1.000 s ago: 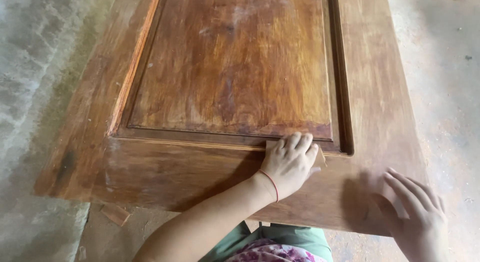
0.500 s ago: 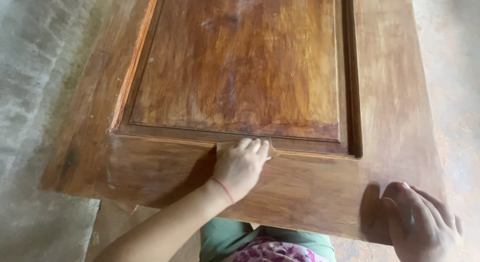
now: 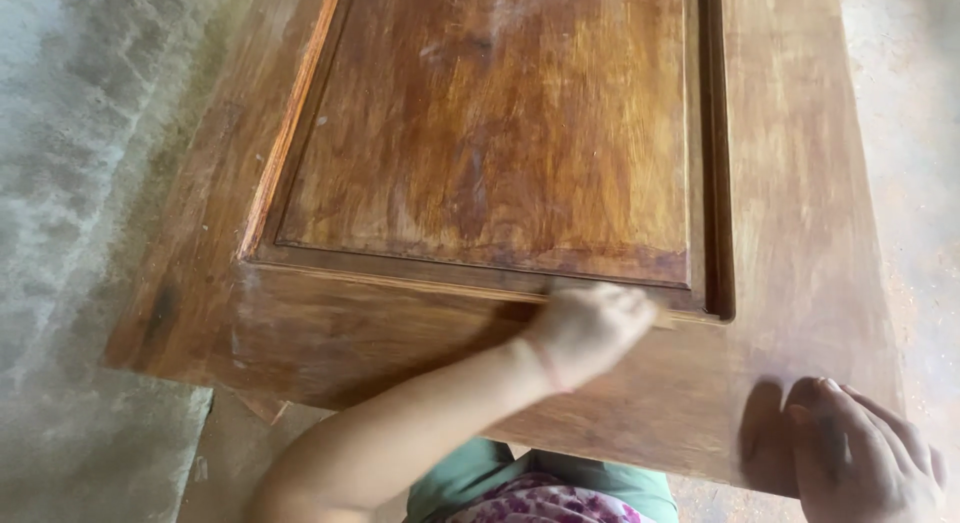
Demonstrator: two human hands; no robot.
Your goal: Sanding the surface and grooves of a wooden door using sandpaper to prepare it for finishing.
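A brown wooden door (image 3: pixel 480 133) with a recessed panel lies flat below me. My left hand (image 3: pixel 590 328), blurred by motion, presses on the lower rail (image 3: pixel 380 333) right at the moulded edge of the panel. It is closed over a small piece of tan sandpaper, of which only a sliver (image 3: pixel 663 320) shows at the hand's right side. A thin red band circles that wrist. My right hand (image 3: pixel 860 453) rests flat on the door's near right corner and holds nothing.
Grey concrete floor (image 3: pixel 60 183) runs along the left, and dusty floor (image 3: pixel 920 133) along the right. A small wood scrap (image 3: pixel 262 405) lies under the door's near left edge. My green and floral clothing (image 3: pixel 540 493) shows below the door.
My left hand slid left along the panel's lower edge with the sandpaper, then back to the right. My right hand stayed at the near right corner.
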